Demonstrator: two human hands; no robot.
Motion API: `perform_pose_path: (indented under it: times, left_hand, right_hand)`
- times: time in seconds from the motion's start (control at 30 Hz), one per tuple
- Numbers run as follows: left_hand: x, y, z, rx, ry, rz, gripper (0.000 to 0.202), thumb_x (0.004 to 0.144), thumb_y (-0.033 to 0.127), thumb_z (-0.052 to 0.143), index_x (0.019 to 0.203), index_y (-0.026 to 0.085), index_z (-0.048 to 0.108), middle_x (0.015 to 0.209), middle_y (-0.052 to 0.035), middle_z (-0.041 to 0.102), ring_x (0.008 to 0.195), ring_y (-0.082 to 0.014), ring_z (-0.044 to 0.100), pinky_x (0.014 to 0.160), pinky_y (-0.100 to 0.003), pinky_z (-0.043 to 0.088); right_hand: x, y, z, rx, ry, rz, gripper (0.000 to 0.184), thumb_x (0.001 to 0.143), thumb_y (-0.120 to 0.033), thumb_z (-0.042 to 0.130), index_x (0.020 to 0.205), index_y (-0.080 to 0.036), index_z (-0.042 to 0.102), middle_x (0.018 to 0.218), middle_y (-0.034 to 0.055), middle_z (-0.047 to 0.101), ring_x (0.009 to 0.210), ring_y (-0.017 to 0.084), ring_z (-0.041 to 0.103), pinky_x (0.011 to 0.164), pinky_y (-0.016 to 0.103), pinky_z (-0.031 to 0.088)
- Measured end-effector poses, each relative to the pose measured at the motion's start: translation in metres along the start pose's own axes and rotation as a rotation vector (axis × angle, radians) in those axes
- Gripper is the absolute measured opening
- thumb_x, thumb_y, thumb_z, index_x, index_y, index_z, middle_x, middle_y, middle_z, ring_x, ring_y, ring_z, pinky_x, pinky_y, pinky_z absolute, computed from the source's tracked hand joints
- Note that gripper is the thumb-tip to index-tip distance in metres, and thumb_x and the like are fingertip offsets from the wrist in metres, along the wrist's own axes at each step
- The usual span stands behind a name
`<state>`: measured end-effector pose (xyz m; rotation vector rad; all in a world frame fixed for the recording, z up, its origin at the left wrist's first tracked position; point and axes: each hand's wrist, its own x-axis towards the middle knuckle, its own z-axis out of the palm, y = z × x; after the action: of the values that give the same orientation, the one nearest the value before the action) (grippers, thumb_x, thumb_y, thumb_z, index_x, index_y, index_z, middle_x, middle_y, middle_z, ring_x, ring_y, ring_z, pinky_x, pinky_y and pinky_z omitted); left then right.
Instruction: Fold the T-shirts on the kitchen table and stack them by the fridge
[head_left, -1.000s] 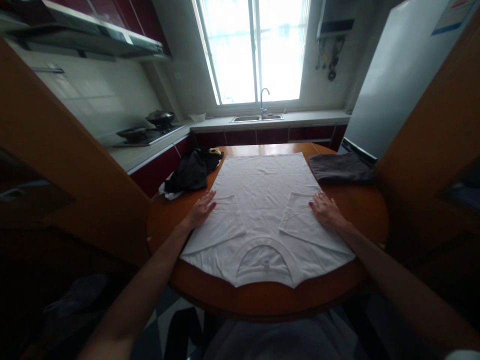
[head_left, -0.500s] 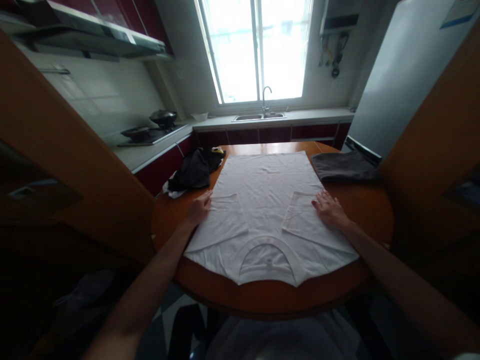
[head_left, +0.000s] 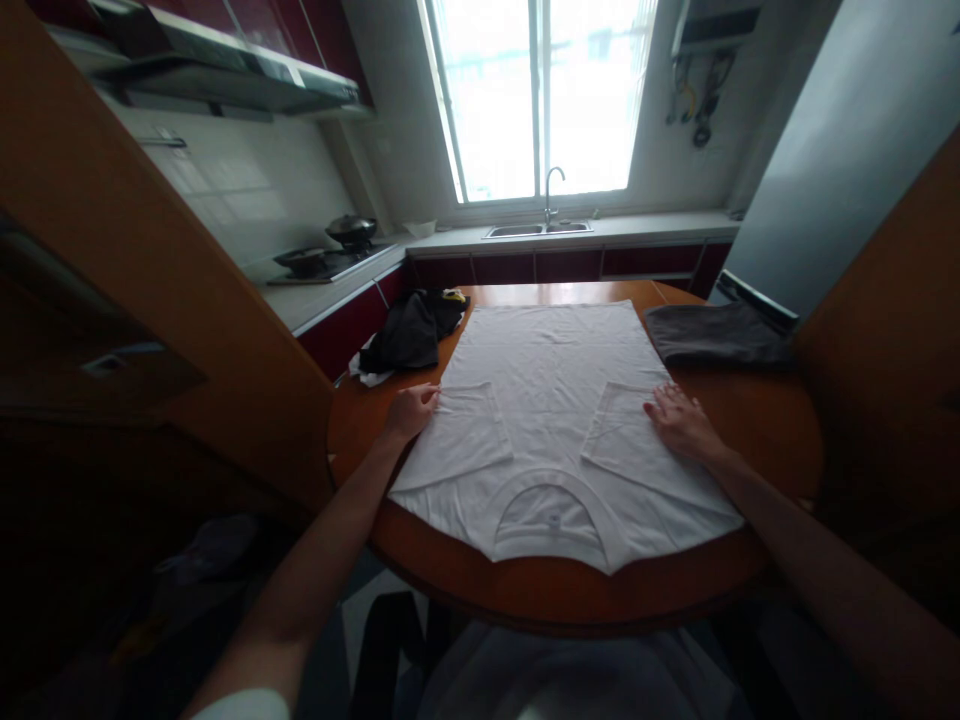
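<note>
A white T-shirt lies spread on the wooden table, its neckline towards me and both sleeves folded inward over the body. My left hand is closed at the shirt's left edge, thumb and fingers pinching the fabric beside the folded sleeve. On the opposite edge my right hand rests flat on the other sleeve, fingers spread a little. Faint creases run across the cloth.
A heap of dark clothes sits on the table's left side, and a folded grey garment on its right. The round table curves close to my body. Behind it are a sink, a stove with pans and a fridge.
The view has shifted slightly, so everything sits a little further right. My left hand has closed more into a pinch at the shirt's edge; the right stays flat on the sleeve.
</note>
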<state>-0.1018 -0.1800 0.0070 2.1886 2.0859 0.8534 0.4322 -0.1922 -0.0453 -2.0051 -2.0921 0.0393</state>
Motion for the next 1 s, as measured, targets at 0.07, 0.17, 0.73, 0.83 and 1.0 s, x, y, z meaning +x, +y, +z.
perform_pose_path:
  times: [0.07, 0.17, 0.73, 0.83, 1.0]
  left_hand:
    - [0.000, 0.000, 0.000, -0.014, 0.045, 0.009, 0.038, 0.089, 0.032, 0.050, 0.112, 0.020, 0.078, 0.120, -0.0040, 0.074, 0.117, -0.0255, 0.067, 0.107, -0.034, 0.049]
    - [0.000, -0.001, 0.001, -0.050, 0.056, 0.050, 0.043, 0.091, 0.031, 0.045, 0.120, 0.018, 0.073, 0.128, -0.0045, 0.070, 0.122, -0.0228, 0.063, 0.112, -0.033, 0.044]
    - [0.010, -0.023, 0.026, 0.068, -0.307, 0.256, 0.082, 0.094, 0.068, 0.030, 0.147, 0.008, 0.049, 0.159, -0.0166, 0.038, 0.149, -0.0297, 0.031, 0.123, -0.042, 0.024]
    - [0.011, -0.025, 0.027, 0.062, -0.311, 0.251, 0.087, 0.092, 0.073, 0.027, 0.147, 0.009, 0.049, 0.159, -0.0162, 0.038, 0.149, -0.0300, 0.031, 0.123, -0.042, 0.024]
    - [0.011, -0.024, 0.027, 0.051, -0.307, 0.250, 0.091, 0.091, 0.076, 0.025, 0.147, 0.008, 0.050, 0.158, -0.0173, 0.038, 0.149, -0.0313, 0.031, 0.123, -0.044, 0.025]
  right_hand:
    - [0.000, 0.000, 0.000, 0.001, -0.004, -0.002, 0.065, 0.104, -0.048, 0.020, 0.151, -0.010, 0.043, 0.161, 0.0159, 0.033, 0.151, 0.027, 0.025, 0.121, 0.054, 0.021]
    - [0.001, 0.002, 0.002, 0.006, 0.009, -0.004, 0.064, 0.103, -0.047, 0.021, 0.150, -0.011, 0.043, 0.161, 0.0158, 0.035, 0.151, 0.028, 0.026, 0.121, 0.054, 0.021]
    - [-0.003, -0.008, -0.016, 0.011, -0.033, 0.014, 0.078, 0.101, -0.059, 0.011, 0.161, -0.009, 0.017, 0.168, 0.0161, 0.007, 0.155, 0.029, 0.003, 0.121, 0.062, 0.006]
    - [-0.006, -0.005, -0.017, -0.008, 0.001, -0.006, 0.078, 0.101, -0.059, 0.010, 0.161, -0.010, 0.013, 0.168, 0.0157, 0.008, 0.155, 0.029, 0.003, 0.121, 0.062, 0.005]
    - [-0.011, -0.005, -0.015, -0.042, -0.146, 0.005, 0.079, 0.101, -0.060, 0.011, 0.160, -0.009, 0.021, 0.167, 0.0144, 0.012, 0.155, 0.028, 0.007, 0.122, 0.060, 0.005]
